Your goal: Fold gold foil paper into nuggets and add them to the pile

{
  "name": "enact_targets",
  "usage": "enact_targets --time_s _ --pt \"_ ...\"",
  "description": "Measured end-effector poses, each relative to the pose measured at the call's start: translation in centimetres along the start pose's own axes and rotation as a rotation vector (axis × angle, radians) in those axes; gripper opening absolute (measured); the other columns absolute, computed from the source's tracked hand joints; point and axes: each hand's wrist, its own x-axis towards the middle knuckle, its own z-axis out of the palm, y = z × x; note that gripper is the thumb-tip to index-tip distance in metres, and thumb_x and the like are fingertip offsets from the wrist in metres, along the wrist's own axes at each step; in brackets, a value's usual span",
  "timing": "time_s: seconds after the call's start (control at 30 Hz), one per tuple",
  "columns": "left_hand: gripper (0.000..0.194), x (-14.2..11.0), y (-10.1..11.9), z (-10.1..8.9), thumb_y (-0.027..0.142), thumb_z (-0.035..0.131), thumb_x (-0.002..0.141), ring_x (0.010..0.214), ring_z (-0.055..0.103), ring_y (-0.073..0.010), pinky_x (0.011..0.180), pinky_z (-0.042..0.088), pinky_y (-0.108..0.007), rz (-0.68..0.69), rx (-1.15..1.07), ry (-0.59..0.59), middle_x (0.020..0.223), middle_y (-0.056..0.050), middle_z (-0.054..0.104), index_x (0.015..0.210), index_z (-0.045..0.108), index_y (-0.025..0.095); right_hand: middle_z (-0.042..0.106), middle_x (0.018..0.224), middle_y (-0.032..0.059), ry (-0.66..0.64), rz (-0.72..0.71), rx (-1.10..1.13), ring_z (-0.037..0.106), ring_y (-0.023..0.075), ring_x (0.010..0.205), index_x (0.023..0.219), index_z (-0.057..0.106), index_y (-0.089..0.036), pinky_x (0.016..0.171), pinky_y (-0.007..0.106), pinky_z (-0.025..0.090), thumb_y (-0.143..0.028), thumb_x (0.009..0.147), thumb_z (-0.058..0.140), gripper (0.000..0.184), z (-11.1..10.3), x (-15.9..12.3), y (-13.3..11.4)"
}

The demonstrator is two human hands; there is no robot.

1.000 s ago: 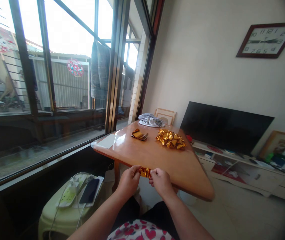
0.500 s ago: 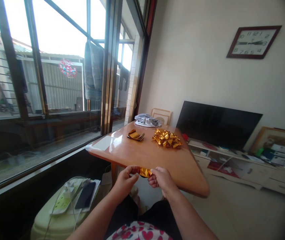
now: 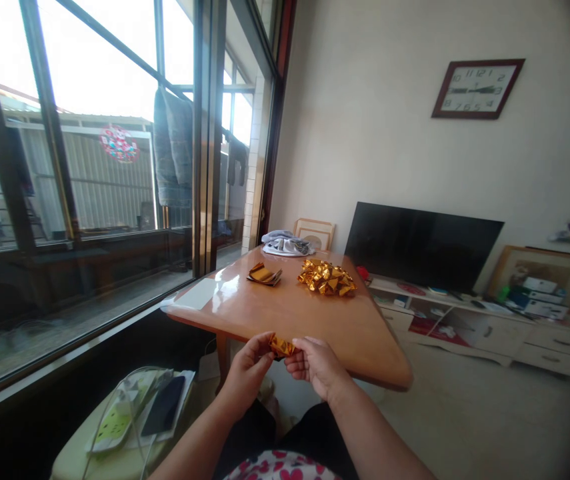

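Observation:
A small piece of shiny gold foil paper point(image 3: 281, 346) is stretched between my two hands, just off the near edge of the wooden table point(image 3: 285, 317). My left hand point(image 3: 249, 365) pinches its left end between thumb and fingers. At the right end, my right hand point(image 3: 317, 365) grips it with the fingers curled under. The foil looks folded and creased, though its exact shape is too small to tell. Farther back on the table lie a stack of flat gold foil sheets point(image 3: 265, 274) and, to its right, a heap of folded gold foil pieces point(image 3: 327, 277).
Folded cloth point(image 3: 287, 244) sits at the table's far end; a white sheet point(image 3: 195, 293) lies on its left corner. Low at left, a pale green stool point(image 3: 77, 447) bears a power strip point(image 3: 113, 420) and a phone point(image 3: 163, 405). Beyond stands a television point(image 3: 422, 247).
My hands have come slightly closer together, and the foil strip between them now looks shorter and more tilted. The view has turned a little to the right.

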Motion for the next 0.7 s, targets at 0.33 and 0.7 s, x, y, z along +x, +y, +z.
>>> enact_targets --time_s 0.33,0.7 --pt "0.054 0.1 1.0 -0.2 0.03 0.078 0.08 0.098 0.068 -0.0241 0.085 0.051 -0.035 -0.097 -0.144 0.03 0.113 -0.013 0.071 0.129 0.059 0.017 0.072 0.073 0.0082 -0.083 -0.16 0.005 0.065 0.0138 0.059 0.089 0.061 -0.015 0.055 0.023 0.048 -0.033 0.081 0.057 0.021 0.6 -1.2 -0.6" --pt "0.058 0.4 1.0 -0.7 0.032 0.08 0.078 0.096 0.069 -0.0239 0.084 0.051 -0.034 -0.116 -0.191 0.04 0.112 -0.012 0.072 0.13 0.058 0.018 0.071 0.076 0.0023 -0.049 -0.365 -0.179 0.066 0.0158 0.065 0.091 0.055 -0.02 0.062 0.026 0.05 -0.036 0.079 0.066 0.023 1.1 -1.2 -0.2"
